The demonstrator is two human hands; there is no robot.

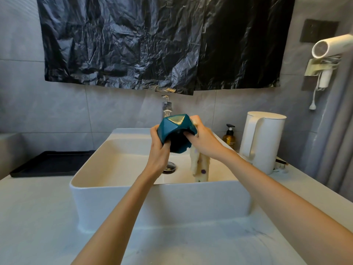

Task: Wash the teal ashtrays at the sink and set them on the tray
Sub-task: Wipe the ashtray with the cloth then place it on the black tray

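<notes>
Head view: over the middle of the white sink (152,188), the left hand (159,144) curls round the faceted teal ashtray (175,129), tipped on its side. The right hand (202,138) clutches a pale cloth (199,165) against it, the cloth's tail hanging into the basin. This looks like the scrubbing step. Next likely comes a rinse at the faucet (167,107) just behind, then a carry to the black tray (51,163) at the left of the frame. That path over the basin rim looks open, while the kettle (261,140) crowds the right.
</notes>
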